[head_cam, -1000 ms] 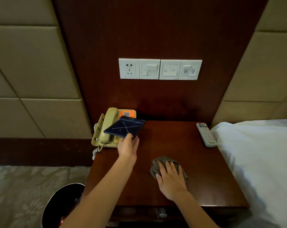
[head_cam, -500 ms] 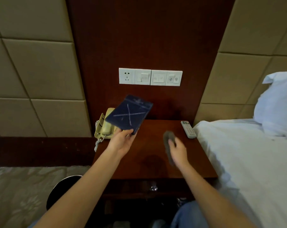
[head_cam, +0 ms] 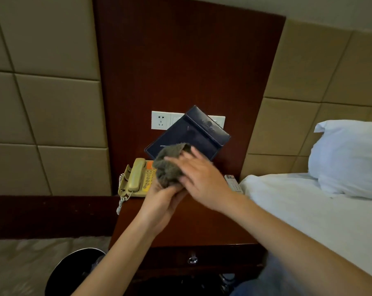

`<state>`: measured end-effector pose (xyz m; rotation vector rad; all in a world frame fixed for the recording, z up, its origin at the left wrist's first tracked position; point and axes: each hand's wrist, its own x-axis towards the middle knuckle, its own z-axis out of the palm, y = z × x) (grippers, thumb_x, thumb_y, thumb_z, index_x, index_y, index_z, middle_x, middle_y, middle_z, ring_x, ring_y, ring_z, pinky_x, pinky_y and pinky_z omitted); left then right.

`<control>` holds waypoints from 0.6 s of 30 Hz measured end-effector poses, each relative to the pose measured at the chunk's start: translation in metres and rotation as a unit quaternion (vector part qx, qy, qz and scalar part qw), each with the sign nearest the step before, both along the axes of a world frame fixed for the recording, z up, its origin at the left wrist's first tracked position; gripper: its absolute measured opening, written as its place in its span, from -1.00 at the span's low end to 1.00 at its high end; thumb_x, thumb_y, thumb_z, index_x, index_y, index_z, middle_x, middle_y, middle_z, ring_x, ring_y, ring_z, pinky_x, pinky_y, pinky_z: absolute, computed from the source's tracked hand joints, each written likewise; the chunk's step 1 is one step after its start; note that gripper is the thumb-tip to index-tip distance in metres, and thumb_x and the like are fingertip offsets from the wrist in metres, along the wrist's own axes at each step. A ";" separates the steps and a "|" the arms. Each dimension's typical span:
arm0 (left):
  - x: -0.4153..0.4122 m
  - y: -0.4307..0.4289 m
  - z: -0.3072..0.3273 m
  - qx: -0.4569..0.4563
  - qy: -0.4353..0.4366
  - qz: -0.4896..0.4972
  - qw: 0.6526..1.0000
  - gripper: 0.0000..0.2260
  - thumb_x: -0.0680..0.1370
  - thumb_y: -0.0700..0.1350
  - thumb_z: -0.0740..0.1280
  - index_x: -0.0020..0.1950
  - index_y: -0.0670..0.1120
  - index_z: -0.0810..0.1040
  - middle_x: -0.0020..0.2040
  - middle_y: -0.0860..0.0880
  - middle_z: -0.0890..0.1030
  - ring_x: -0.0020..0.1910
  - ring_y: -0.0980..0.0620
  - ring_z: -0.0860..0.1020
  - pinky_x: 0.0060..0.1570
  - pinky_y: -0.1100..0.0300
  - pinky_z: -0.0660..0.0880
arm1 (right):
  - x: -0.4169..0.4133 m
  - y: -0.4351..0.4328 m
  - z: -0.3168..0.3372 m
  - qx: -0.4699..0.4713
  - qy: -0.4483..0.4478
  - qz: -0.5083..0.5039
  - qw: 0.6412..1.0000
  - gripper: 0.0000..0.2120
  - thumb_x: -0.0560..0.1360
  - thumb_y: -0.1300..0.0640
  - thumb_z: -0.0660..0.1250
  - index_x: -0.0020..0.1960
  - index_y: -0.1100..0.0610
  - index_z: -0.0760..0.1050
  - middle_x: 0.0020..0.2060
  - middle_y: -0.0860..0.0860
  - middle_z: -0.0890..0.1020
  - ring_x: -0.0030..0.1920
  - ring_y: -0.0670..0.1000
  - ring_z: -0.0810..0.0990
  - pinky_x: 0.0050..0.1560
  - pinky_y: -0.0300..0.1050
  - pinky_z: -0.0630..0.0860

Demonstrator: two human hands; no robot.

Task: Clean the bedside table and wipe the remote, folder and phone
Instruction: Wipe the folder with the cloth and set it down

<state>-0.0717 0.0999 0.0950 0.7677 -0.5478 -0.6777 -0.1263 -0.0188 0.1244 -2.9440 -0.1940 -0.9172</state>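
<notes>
Head view. Bed (head_cam: 308,221), pillow (head_cam: 349,159), bedside table (head_cam: 191,229), bin (head_cam: 74,272). Folder (head_cam: 198,133) tilted above phone (head_cam: 136,178), partly hiding socket panel (head_cam: 160,122); left hand (head_cam: 161,208) grips its lower edge. Right hand (head_cam: 204,182) clutches cloth (head_cam: 170,165) against it, half-covering remote (head_cam: 234,184). Half a second ago cloth and folder were apart.

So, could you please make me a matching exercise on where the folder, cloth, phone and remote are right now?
Things: 1 folder; 2 cloth; 3 phone; 4 remote.
Places: A table, left rear corner; B held up in the left hand; C table's right side, beside the bed; D held against the folder by the right hand.
Pairs: 1-B; 2-D; 3-A; 4-C.
</notes>
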 end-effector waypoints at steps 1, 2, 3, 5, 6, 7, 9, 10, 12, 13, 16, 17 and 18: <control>-0.003 0.001 0.002 -0.010 0.005 -0.014 1.000 -0.63 0.53 -0.46 0.14 0.19 -0.09 0.49 0.05 -0.11 0.66 0.04 0.00 0.63 -0.03 0.19 0.61 | 0.004 -0.014 0.011 0.008 -0.006 -0.033 0.999 -0.56 0.58 0.09 0.08 0.44 0.13 0.34 0.32 0.14 0.50 0.41 0.07 0.36 0.49 -0.06 -0.20; -0.006 0.002 0.005 -0.014 0.005 -0.025 1.000 -0.61 0.54 -0.45 0.16 0.24 -0.08 0.46 0.11 -0.13 0.64 0.11 -0.03 0.60 0.05 0.18 0.59 | 0.006 -0.028 0.024 0.018 -0.020 -0.070 0.997 -0.54 0.57 0.09 0.06 0.44 0.15 0.33 0.32 0.14 0.50 0.41 0.10 0.36 0.49 -0.06 -0.19; -0.009 0.003 0.008 -0.014 -0.001 -0.030 0.999 -0.60 0.54 -0.44 0.17 0.27 -0.07 0.44 0.16 -0.14 0.63 0.16 -0.04 0.58 0.11 0.16 0.56 | 0.007 -0.036 0.034 0.017 -0.033 -0.105 0.994 -0.53 0.57 0.06 0.03 0.45 0.16 0.31 0.35 0.13 0.47 0.44 0.10 0.33 0.50 -0.06 -0.20; -0.009 0.003 0.014 -0.015 -0.010 -0.028 0.999 -0.60 0.54 -0.43 0.17 0.27 -0.06 0.44 0.17 -0.13 0.62 0.17 -0.04 0.58 0.13 0.15 0.54 | 0.009 -0.029 0.041 0.012 -0.044 -0.132 0.990 -0.54 0.61 0.07 0.03 0.49 0.14 0.25 0.40 0.11 0.42 0.47 0.07 0.26 0.50 -0.05 -0.23; -0.008 0.002 0.015 -0.017 -0.006 -0.021 1.000 -0.61 0.54 -0.45 0.16 0.25 -0.07 0.46 0.13 -0.13 0.64 0.13 -0.03 0.60 0.09 0.17 0.56 | 0.008 -0.017 0.038 0.006 -0.039 -0.109 0.993 -0.54 0.61 0.12 0.08 0.50 0.12 0.23 0.39 0.10 0.43 0.47 0.07 0.27 0.50 -0.06 -0.23; -0.006 0.002 0.014 -0.014 -0.004 -0.009 1.000 -0.62 0.54 -0.46 0.15 0.21 -0.08 0.48 0.08 -0.11 0.65 0.07 -0.01 0.62 0.03 0.18 0.59 | 0.006 -0.002 0.032 -0.011 -0.028 -0.065 0.997 -0.53 0.59 0.17 0.12 0.50 0.10 0.23 0.36 0.08 0.46 0.45 0.06 0.28 0.49 -0.07 -0.24; -0.003 0.004 0.012 0.008 -0.014 0.009 1.000 -0.63 0.54 -0.47 0.14 0.19 -0.09 0.48 0.04 -0.09 0.66 0.00 0.03 0.64 -0.04 0.19 0.61 | 0.004 0.020 0.020 -0.064 0.017 0.016 0.998 -0.52 0.60 0.19 0.13 0.51 0.06 0.20 0.40 0.05 0.42 0.48 0.01 0.22 0.48 -0.14 -0.33; -0.002 0.005 0.010 0.014 -0.015 0.009 1.000 -0.62 0.54 -0.46 0.14 0.22 -0.09 0.47 0.03 -0.09 0.66 0.00 0.03 0.64 -0.01 0.17 0.61 | 0.006 0.019 0.022 -0.086 0.024 0.019 0.996 -0.52 0.61 0.17 0.11 0.52 0.03 0.17 0.44 0.03 0.36 0.50 -0.01 0.17 0.46 -0.17 -0.38; -0.004 0.007 0.008 0.002 -0.014 -0.014 1.000 -0.61 0.55 -0.45 0.14 0.26 -0.08 0.44 -0.02 -0.08 0.68 0.01 0.02 0.64 0.10 0.13 0.55 | 0.023 -0.001 0.038 -0.058 0.009 -0.048 0.997 -0.54 0.63 0.15 0.10 0.52 0.01 0.16 0.45 0.02 0.35 0.51 -0.03 0.16 0.46 -0.09 -0.40; -0.006 0.009 0.009 -0.003 -0.019 -0.029 0.999 -0.61 0.55 -0.44 0.15 0.27 -0.07 0.44 0.02 -0.09 0.67 0.06 0.00 0.62 0.13 0.13 0.53 | 0.030 -0.012 0.046 -0.027 -0.008 -0.098 0.995 -0.57 0.64 0.14 0.08 0.51 0.03 0.19 0.44 0.01 0.36 0.50 -0.04 0.18 0.48 0.00 -0.37; -0.007 0.009 0.010 0.007 -0.022 -0.020 1.000 -0.60 0.54 -0.45 0.16 0.20 -0.03 0.47 0.11 -0.13 0.64 0.12 -0.05 0.59 0.09 0.15 0.55 | 0.039 -0.008 0.050 0.006 -0.037 -0.157 0.987 -0.57 0.65 0.10 0.05 0.51 0.06 0.18 0.44 0.00 0.36 0.51 -0.02 0.16 0.50 0.09 -0.30; -0.004 0.009 0.008 0.010 -0.013 -0.007 1.000 -0.60 0.54 -0.47 0.15 0.17 -0.03 0.48 0.09 -0.13 0.63 0.07 -0.03 0.61 0.04 0.16 0.58 | 0.037 0.005 0.042 -0.003 -0.026 -0.115 0.993 -0.55 0.63 0.13 0.08 0.52 0.05 0.18 0.42 0.00 0.39 0.50 -0.01 0.18 0.49 0.06 -0.30; -0.001 0.008 0.006 0.017 -0.008 0.008 1.000 -0.61 0.54 -0.47 0.13 0.14 -0.04 0.48 0.07 -0.12 0.63 0.02 0.00 0.63 -0.03 0.17 0.62 | 0.035 0.019 0.032 -0.012 -0.012 -0.056 0.998 -0.53 0.62 0.17 0.11 0.51 0.05 0.19 0.38 0.01 0.42 0.48 0.00 0.21 0.48 0.03 -0.30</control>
